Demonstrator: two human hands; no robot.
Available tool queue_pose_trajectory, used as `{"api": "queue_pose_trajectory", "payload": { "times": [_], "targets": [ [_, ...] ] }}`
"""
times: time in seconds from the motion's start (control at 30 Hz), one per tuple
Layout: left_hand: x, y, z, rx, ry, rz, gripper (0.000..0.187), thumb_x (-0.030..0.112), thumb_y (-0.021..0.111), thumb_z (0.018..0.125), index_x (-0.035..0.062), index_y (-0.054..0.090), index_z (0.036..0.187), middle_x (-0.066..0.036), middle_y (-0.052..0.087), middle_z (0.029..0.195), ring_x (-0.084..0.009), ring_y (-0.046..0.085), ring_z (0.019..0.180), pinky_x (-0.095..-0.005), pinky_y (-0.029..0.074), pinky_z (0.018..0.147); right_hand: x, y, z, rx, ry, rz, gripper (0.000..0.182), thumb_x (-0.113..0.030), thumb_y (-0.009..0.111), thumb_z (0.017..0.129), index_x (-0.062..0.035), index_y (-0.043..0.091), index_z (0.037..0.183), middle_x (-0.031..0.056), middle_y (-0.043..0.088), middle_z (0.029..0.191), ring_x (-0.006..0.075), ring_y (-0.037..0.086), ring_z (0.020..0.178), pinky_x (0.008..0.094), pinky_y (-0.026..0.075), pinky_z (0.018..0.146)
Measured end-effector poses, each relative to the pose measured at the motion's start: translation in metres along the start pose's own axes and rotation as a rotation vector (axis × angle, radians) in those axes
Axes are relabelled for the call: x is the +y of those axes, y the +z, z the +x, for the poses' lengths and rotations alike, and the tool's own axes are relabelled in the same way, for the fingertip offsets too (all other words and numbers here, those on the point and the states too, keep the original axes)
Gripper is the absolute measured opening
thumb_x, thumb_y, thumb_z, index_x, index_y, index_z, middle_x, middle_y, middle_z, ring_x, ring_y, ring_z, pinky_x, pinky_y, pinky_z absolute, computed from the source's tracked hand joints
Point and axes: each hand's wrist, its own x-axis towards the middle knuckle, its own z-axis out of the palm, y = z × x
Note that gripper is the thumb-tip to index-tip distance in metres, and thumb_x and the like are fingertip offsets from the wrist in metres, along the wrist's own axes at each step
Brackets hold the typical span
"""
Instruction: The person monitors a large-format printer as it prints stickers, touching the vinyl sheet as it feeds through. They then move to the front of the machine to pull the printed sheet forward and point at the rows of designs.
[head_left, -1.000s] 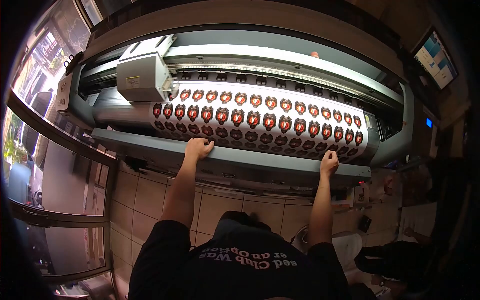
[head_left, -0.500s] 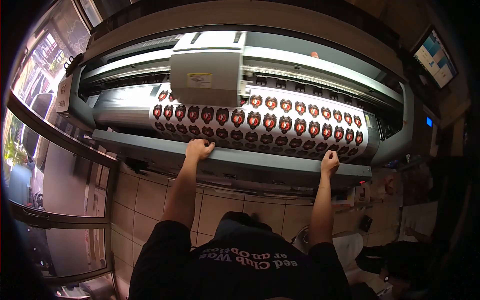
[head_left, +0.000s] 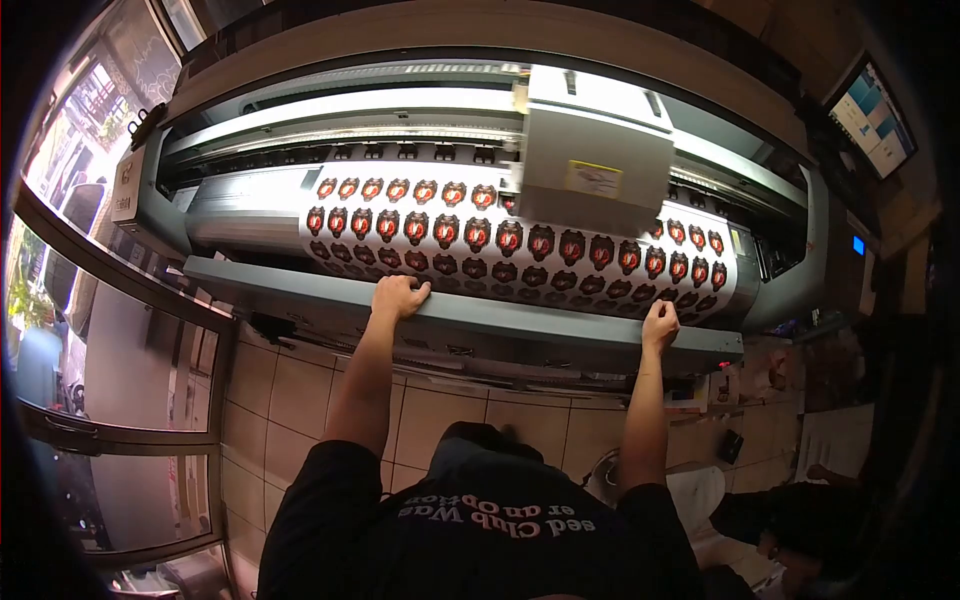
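A wide-format printer (head_left: pixel 203 267) stretches across the view in front of me. Over its platen lies a white printed sheet (head_left: pixel 318 200) with rows of red and black emblems, curving down behind the grey front bar (head_left: pixel 520 318). My left hand (head_left: pixel 400 297) grips the bar left of centre, fingers bent over its far edge and thumb pointing right. Farther right, my right hand (head_left: pixel 660 325) is closed at the same bar, close to the sheet's lower part; its fingertips are partly hidden. The print carriage (head_left: pixel 595 150) sits above the sheet, right of the middle, covering some emblems.
A monitor (head_left: pixel 870 115) stands at the upper right, near a small blue display (head_left: pixel 858 243). Glass doors (head_left: pixel 140 370) line the left side. Another person's arm (head_left: pixel 775 510) shows at lower right. Tiled floor (head_left: pixel 430 420) lies below the printer.
The print carriage has slid from left of centre to the right, uncovering emblems at the left and covering others. Both my hands stay in about the same place.
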Motion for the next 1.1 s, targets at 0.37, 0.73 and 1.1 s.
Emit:
{"api": "queue_pose_trajectory", "payload": {
  "times": [0.37, 0.73, 1.1],
  "targets": [
    [-0.003, 0.001, 0.0, 0.036, 0.026, -0.002, 0.051, 0.053, 0.053, 0.081, 0.0083, 0.073, 0.096, -0.018, 0.069, 0.092, -0.0355, 0.064, 0.09, -0.0429, 0.048, 0.086, -0.003, 0.0, -0.001, -0.006, -0.003, -0.031, 0.022, -0.023, 0.058, 0.085, -0.0017, 0.061, 0.079, 0.018, 0.063, 0.074, 0.0383, 0.061, 0.07, 0.0416, 0.047, 0.061],
    [-0.004, 0.004, 0.003, 0.046, 0.028, -0.051, 0.049, 0.054, 0.056, 0.078, 0.0093, 0.074, 0.089, -0.018, 0.069, 0.085, -0.0357, 0.065, 0.085, -0.0432, 0.05, 0.082, 0.004, 0.004, 0.0, 0.028, -0.025, -0.004, 0.027, -0.026, 0.058, 0.087, -0.0024, 0.058, 0.074, 0.0143, 0.059, 0.066, 0.0342, 0.06, 0.064, 0.0406, 0.045, 0.058],
    [-0.006, 0.005, 0.004, 0.055, 0.043, -0.053, 0.05, 0.055, 0.057, 0.078, 0.0096, 0.074, 0.087, -0.016, 0.069, 0.083, -0.0352, 0.065, 0.084, -0.043, 0.05, 0.082, 0.001, 0.002, 0.002, 0.024, -0.015, -0.012, 0.027, -0.026, 0.057, 0.087, -0.0029, 0.058, 0.074, 0.0146, 0.06, 0.067, 0.0352, 0.06, 0.065, 0.0413, 0.045, 0.058]
  ]
}}
